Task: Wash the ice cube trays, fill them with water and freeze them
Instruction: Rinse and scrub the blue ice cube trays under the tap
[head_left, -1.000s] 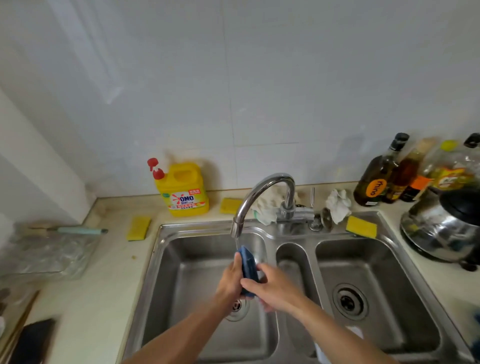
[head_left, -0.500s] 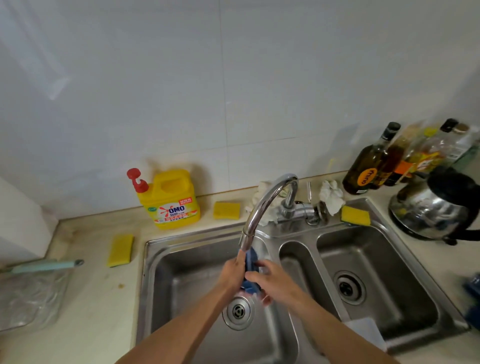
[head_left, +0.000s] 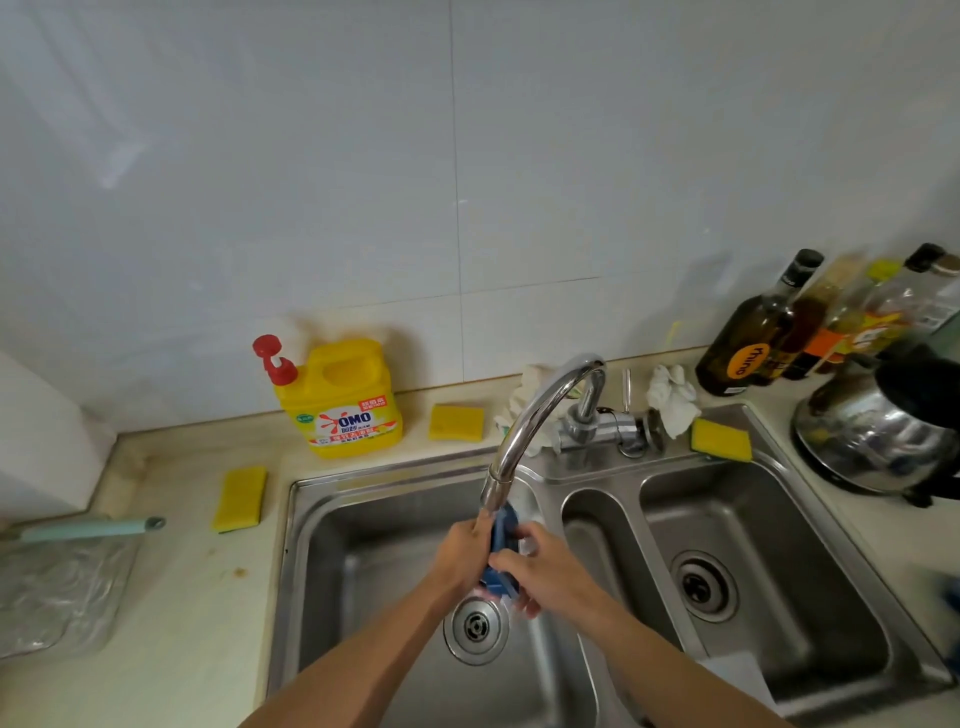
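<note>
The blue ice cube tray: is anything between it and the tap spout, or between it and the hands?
Nothing visible stands in the way. The left hand and right hand both hold the blue ice cube tray directly, just under the tap spout, over the left basin.

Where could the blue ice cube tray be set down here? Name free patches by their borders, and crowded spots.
Free: the counter between the plastic bag and the left basin, in front of the left sponge; also the right basin around its drain. Crowded: the ledge behind the faucet with cloths and sponges, and the right corner with bottles and kettle.
</note>
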